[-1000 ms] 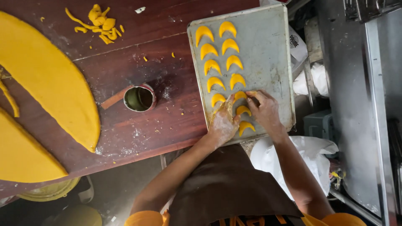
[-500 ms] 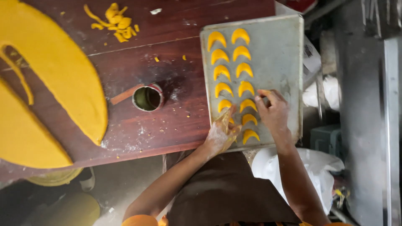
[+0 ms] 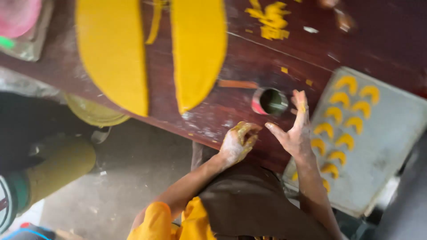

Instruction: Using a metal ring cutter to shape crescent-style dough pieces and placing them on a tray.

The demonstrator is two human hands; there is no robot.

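Observation:
My left hand [image 3: 238, 142], dusted with flour and yellow dough, hovers over the front edge of the dark wooden table [image 3: 249, 58] with its fingers curled and nothing clearly in it. My right hand [image 3: 296, 129] is spread open just right of it, beside the round metal cutter cup [image 3: 271, 101]. To the right lies a grey metal tray [image 3: 387, 133] with two rows of yellow crescent-shaped dough pieces [image 3: 338, 120]. Two large rolled sheets of yellow dough [image 3: 113, 53] [image 3: 198, 49] lie on the table's left part.
Yellow dough scraps [image 3: 269, 18] sit at the table's far edge. A yellow-lidded container [image 3: 93, 113] stands under the table's front edge, above the grey floor [image 3: 120, 182]. A pink object [image 3: 20, 15] is at the far left corner.
Both hands have left the tray and moved left to the table's front edge near the cutter cup. The camera has swung left and tilted.

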